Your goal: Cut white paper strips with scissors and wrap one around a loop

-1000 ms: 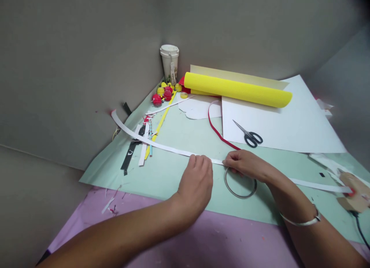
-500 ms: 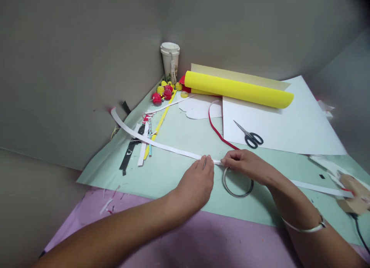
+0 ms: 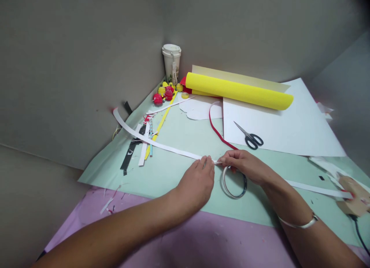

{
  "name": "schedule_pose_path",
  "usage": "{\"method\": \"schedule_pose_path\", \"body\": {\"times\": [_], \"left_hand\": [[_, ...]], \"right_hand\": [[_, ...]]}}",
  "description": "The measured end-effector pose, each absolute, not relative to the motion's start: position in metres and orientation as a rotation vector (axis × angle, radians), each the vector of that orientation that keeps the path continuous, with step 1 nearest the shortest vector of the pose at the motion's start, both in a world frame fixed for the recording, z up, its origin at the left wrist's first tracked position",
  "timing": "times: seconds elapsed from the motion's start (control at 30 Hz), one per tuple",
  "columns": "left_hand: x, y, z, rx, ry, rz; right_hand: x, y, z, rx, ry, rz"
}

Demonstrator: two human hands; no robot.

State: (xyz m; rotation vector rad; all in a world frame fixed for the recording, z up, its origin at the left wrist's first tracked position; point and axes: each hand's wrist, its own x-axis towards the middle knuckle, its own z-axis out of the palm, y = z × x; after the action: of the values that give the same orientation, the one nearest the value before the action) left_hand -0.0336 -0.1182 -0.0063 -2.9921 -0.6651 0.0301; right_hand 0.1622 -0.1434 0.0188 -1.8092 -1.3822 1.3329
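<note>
A long white paper strip [image 3: 173, 149] runs across the mat, its far left end curling up with a red tip. The fingertips of my left hand [image 3: 199, 179] are close together and press the strip onto the mat. Just right of them, my right hand [image 3: 245, 164] pinches a thin pale band of tape at the strip's near end. A roll of tape [image 3: 243, 193], a thin ring tilted on edge, sits below my right fingers. Beyond this hand, a red strip [image 3: 215, 131] curves up. Another white strip [image 3: 318, 188] emerges from behind my right forearm.
Scissors [image 3: 251, 138] lie on a white sheet [image 3: 303, 133], below a yellow corrugated roll [image 3: 239, 91]. Small red and yellow lantern-like pieces [image 3: 165, 92] stand by a lidded cup [image 3: 172, 62]. Paper scraps [image 3: 134, 146] lie left. A corded tan object [image 3: 354, 196] is at right.
The tape roll has tilted and turned slightly below my right hand. My right fingers have shifted a little left along the strip's end. My left hand stays pressed in place.
</note>
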Motion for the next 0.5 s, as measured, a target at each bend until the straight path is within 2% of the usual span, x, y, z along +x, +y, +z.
{"method": "schedule_pose_path", "body": {"times": [0.5], "left_hand": [[-0.0369, -0.1153, -0.0076, -3.012, -0.652, 0.004]], "right_hand": [[0.1674, -0.1454, 0.0216, -2.090, -1.411, 1.183]]}}
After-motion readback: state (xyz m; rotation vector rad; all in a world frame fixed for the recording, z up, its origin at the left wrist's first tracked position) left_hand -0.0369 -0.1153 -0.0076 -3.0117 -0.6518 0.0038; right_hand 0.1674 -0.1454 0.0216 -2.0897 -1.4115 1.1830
